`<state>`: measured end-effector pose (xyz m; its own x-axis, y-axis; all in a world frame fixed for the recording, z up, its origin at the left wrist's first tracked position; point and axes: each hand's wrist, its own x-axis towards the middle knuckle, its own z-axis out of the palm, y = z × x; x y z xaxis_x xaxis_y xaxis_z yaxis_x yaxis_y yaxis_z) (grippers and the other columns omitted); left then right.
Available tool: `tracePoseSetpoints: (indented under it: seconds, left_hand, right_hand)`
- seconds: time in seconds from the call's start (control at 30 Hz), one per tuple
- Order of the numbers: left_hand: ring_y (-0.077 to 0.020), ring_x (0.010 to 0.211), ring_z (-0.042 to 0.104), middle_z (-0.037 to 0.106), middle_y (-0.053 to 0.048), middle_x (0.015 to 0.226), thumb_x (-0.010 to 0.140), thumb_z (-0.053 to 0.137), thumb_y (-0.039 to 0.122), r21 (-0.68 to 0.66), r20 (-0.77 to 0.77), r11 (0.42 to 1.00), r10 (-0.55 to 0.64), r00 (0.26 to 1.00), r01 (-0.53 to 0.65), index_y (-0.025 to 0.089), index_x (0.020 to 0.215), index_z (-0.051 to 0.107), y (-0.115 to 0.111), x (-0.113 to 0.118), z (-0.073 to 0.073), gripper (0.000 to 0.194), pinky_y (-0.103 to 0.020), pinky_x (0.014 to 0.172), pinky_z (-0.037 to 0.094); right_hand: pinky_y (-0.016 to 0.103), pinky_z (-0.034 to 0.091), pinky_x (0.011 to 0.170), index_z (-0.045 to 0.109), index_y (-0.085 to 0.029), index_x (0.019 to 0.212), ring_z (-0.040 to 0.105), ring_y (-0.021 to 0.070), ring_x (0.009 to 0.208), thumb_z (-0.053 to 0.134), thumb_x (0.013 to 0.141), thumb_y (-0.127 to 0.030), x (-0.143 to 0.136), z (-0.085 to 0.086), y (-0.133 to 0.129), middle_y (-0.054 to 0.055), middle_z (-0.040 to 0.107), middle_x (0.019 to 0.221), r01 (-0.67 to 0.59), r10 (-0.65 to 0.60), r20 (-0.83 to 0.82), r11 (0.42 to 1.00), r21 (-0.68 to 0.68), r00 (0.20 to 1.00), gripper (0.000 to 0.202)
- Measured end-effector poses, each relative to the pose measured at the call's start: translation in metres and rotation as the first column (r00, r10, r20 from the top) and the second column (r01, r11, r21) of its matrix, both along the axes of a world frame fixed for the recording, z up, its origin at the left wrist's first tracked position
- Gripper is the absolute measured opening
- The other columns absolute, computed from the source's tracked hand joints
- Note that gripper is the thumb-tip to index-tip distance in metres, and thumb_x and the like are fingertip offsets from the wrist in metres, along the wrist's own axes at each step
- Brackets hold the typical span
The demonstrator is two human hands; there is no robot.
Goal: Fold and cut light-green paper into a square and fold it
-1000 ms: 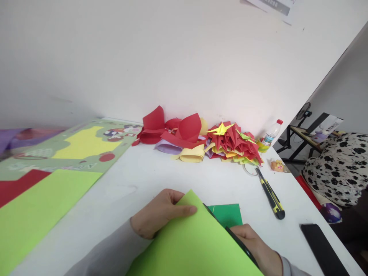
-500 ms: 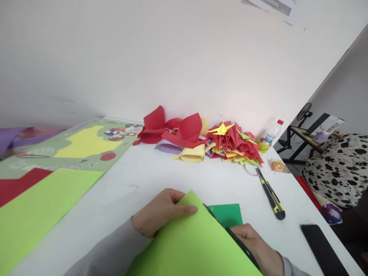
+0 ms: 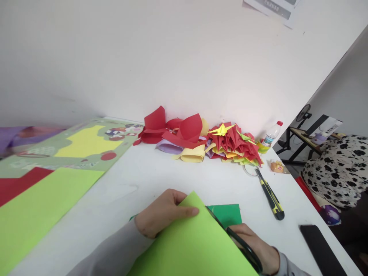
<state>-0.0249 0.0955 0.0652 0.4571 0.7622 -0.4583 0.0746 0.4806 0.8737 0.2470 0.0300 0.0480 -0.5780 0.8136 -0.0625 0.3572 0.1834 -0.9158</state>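
Tension prob. matters most: hold lime sheet [image 3: 186,245] taut nr scissors [image 3: 244,246], blades along its R edge. L hand [image 3: 162,212] pinches its top corner, thumb uppermost; R hand [image 3: 257,245] is curled closed round handles. Green card [image 3: 227,214] lies just R of sheet, cutter [image 3: 271,195] farther R, on white worktop [image 3: 172,176].

We find the left hand [image 3: 161,215] at the lower centre of the frame, closed in a pinch, its thumb [image 3: 188,211] extended toward the right and the other fingertips hidden. We note the grey-sleeved left forearm [image 3: 110,251] slanting up from the bottom edge. We record the right hand [image 3: 260,247] at lower right, fingers curled in a grip, partly obscured; the right forearm [image 3: 289,268], likewise sleeved, leaves the frame at the bottom.
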Motion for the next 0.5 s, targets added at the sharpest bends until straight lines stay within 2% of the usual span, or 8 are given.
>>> tracePoseSetpoints:
  seconds: [0.07,0.13,0.27,0.37,0.5]
  left_hand:
    - [-0.0186,0.056,0.064,0.074,-0.007,0.065,0.042,0.087,0.053,0.012,-0.003,1.000,-0.009,1.000,0.009,0.017,0.065,0.076,0.001,0.002,-0.004,0.044,-0.030,0.059,0.054]
    - [-0.0185,0.055,0.063,0.073,-0.006,0.063,0.042,0.087,0.052,0.017,0.003,1.000,-0.015,1.000,0.015,0.017,0.065,0.076,0.002,0.004,-0.007,0.043,-0.030,0.060,0.054]
    - [-0.0184,0.055,0.062,0.073,-0.006,0.062,0.038,0.089,0.045,0.008,0.000,1.000,-0.015,1.000,0.015,0.016,0.064,0.076,0.001,0.009,-0.009,0.041,-0.031,0.061,0.054]
    - [-0.0187,0.055,0.063,0.072,-0.006,0.061,0.038,0.088,0.047,0.001,-0.010,1.000,0.000,1.000,0.000,0.016,0.063,0.076,-0.002,0.013,-0.007,0.041,-0.030,0.059,0.054]
    - [-0.0185,0.054,0.062,0.072,-0.006,0.061,0.038,0.088,0.048,-0.007,0.019,1.000,0.003,1.000,-0.003,0.017,0.063,0.076,-0.006,0.017,-0.003,0.042,-0.028,0.053,0.051]
  right_hand:
    - [0.037,0.045,0.101,0.070,-0.023,0.117,0.057,0.0256,0.116,0.045,0.094,-0.057,0.005,0.000,0.000,0.014,0.063,0.122,-0.059,0.054,0.061,0.995,0.082,0.997,0.048]
    - [0.037,0.042,0.106,0.066,-0.025,0.124,0.054,0.0244,0.123,0.041,0.099,-0.051,0.006,0.000,0.001,0.013,0.060,0.129,-0.084,0.076,0.077,0.992,0.098,0.994,0.044]
    - [0.036,0.044,0.104,0.064,-0.026,0.128,0.055,0.0239,0.121,0.037,0.100,-0.051,0.003,0.003,0.001,0.012,0.061,0.130,-0.083,0.077,0.057,0.989,0.119,0.995,0.046]
    - [0.036,0.045,0.103,0.065,-0.026,0.126,0.057,0.0237,0.119,0.040,0.099,-0.051,0.001,0.007,0.001,0.012,0.063,0.127,-0.070,0.065,0.044,0.989,0.127,0.997,0.044]
    - [0.038,0.045,0.102,0.069,-0.026,0.119,0.057,0.0248,0.117,0.042,0.095,-0.059,-0.004,0.014,0.001,0.012,0.065,0.123,-0.012,0.010,0.033,0.999,0.039,0.999,0.050]
